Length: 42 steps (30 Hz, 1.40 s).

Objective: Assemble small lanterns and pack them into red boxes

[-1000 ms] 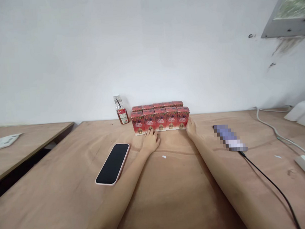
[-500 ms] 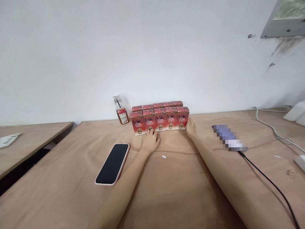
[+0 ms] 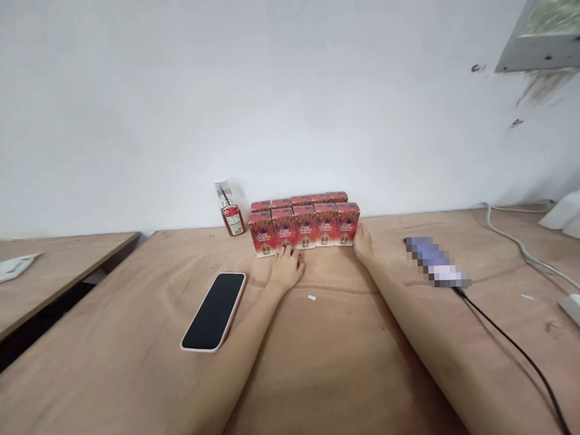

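Several small red boxes (image 3: 304,225) stand in two tight rows at the far middle of the wooden table (image 3: 133,350), close to the white wall. My left hand (image 3: 286,268) lies flat on the table with its fingertips against the front of the boxes. My right hand (image 3: 363,243) rests edge-on at the right end of the front row, fingers stretched out and touching the last box. Neither hand holds anything.
A small bottle of amber liquid (image 3: 231,214) stands left of the boxes. A black phone in a pink case (image 3: 214,311) lies left of my left arm. A blurred device (image 3: 437,269) with a black cable (image 3: 513,349) lies right. A second table (image 3: 58,263) stands left.
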Tool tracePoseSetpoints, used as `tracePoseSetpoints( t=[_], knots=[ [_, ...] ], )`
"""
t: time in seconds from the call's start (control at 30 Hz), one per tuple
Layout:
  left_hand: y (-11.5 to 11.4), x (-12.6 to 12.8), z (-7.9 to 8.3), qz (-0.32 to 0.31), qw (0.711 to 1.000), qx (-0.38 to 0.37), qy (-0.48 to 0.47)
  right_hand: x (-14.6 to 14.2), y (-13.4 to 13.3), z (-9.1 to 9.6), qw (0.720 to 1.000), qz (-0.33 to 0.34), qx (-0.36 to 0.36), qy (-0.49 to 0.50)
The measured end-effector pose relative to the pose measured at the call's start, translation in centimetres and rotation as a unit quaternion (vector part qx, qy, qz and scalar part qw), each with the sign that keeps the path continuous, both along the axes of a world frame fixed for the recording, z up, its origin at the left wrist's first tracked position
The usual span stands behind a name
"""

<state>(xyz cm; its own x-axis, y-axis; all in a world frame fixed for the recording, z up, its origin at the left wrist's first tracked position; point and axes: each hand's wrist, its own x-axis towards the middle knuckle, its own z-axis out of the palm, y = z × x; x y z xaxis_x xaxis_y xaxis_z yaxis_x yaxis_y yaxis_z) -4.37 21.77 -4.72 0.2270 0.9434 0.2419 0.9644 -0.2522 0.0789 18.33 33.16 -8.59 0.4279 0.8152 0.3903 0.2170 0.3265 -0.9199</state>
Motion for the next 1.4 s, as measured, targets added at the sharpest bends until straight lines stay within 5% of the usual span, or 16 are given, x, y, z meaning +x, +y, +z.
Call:
tracePoseSetpoints(
  t=[1.4],
  knots=[
    [-0.01,-0.02,-0.04,0.0,1.0,-0.003,-0.012,-0.04,-0.17,0.21,1.0,-0.002,-0.006,-0.002]
  ],
)
